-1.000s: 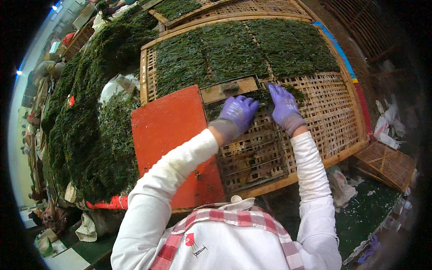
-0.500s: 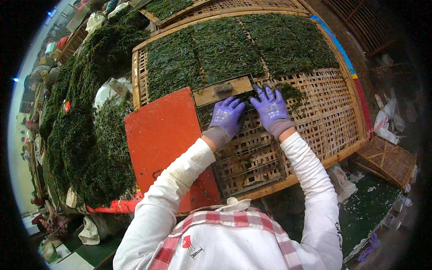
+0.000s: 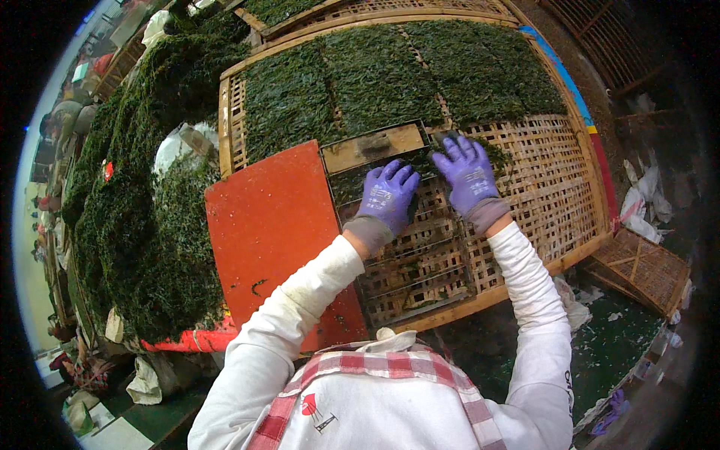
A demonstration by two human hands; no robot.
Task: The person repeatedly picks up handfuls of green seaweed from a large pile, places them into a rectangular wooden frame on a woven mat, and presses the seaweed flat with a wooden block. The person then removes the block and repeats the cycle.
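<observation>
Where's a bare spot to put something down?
On the red board, between the seaweed pile and left hand, it's mostly bare. So is the woven rack between loose seaweed and the red edge strip, below the seaweed sheets. It's crowded around the right hand.

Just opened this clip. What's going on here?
A person in purple gloves is working with both hands over a thin rectangular frame laid on a woven rack. The left hand is over the frame, near dark strands inside it; the right hand is at its far right corner. Whether either grips anything is hidden. Dark green seaweed-like sheets cover the rack's far part. A red board lies left of the frame, with a heap of strands beyond.
</observation>
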